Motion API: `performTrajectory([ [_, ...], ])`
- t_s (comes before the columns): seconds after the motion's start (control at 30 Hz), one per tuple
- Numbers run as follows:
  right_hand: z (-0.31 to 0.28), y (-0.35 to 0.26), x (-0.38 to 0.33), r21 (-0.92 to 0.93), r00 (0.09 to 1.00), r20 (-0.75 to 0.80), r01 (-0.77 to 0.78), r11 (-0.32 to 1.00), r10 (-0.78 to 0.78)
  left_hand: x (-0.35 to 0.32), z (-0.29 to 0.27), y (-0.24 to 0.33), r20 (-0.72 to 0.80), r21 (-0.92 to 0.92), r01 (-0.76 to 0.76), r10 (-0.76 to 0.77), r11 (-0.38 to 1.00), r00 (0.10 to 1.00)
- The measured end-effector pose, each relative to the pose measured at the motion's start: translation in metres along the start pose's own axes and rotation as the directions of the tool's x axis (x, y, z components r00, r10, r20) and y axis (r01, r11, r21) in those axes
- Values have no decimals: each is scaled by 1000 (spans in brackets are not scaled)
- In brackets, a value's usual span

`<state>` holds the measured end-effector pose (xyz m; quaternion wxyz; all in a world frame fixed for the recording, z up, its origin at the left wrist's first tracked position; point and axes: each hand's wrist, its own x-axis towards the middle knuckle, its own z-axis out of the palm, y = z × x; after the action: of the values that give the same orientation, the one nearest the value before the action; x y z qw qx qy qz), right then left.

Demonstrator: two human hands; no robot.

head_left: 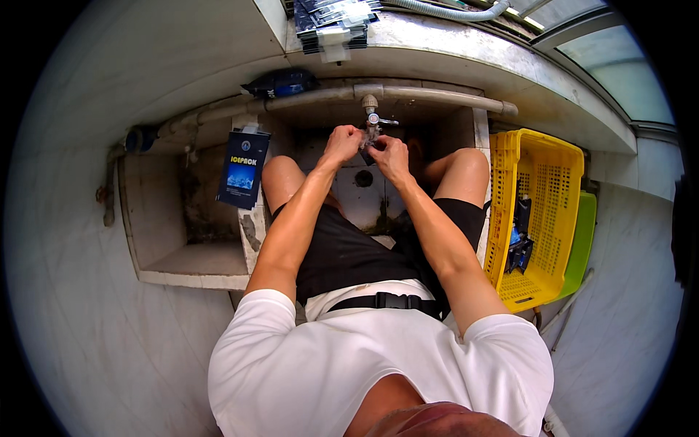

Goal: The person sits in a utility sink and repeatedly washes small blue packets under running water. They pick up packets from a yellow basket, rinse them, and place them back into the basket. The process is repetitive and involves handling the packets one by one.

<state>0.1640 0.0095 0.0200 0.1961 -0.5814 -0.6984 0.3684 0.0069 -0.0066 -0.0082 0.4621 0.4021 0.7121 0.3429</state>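
Note:
Both my hands meet right at the outlet of a metal tap (371,120) with a lever handle. My left hand (341,146) is closed, fingertips pinched at the tap's left side. On the other side my right hand (390,156) is closed too, its fingers bent under the spout. Between them a small part of a dark pouch (368,156) shows just below the spout; the rest is hidden by the fingers. A stack of flat, dark-blue cold-pack pouches (245,171) with a blue icy picture lies on the basin's dividing ledge, left of my left forearm.
A yellow perforated crate (542,211) at the right holds several filled dark pouches (520,244); a green bin (582,240) stands behind it. One plump dark pouch (285,84) rests by the pipe (437,93). More flat pouches (331,22) are piled on the upper ledge. A second tiled basin (193,280) lies left.

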Motion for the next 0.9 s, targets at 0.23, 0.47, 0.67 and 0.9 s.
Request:
performTrajectory([
  [0.23, -14, 1, -7, -90, 980, -73, 176, 980, -183, 33, 32, -40, -83, -286, -66, 44, 956, 996],
  [0.47, -14, 1, -3, -172, 986, -36, 157, 973, -165, 58, 74, -83, -14, -261, 52, -58, 964, 998],
  [0.67, -13, -6, -3, -150, 991, -12, 133, 980, -137, 48, 68, -87, -49, -268, 69, -85, 961, 995],
  [0.9, -14, -9, -4, -132, 989, -28, 144, 981, -149, 48, 67, -87, 26, -263, 113, -110, 958, 994],
])
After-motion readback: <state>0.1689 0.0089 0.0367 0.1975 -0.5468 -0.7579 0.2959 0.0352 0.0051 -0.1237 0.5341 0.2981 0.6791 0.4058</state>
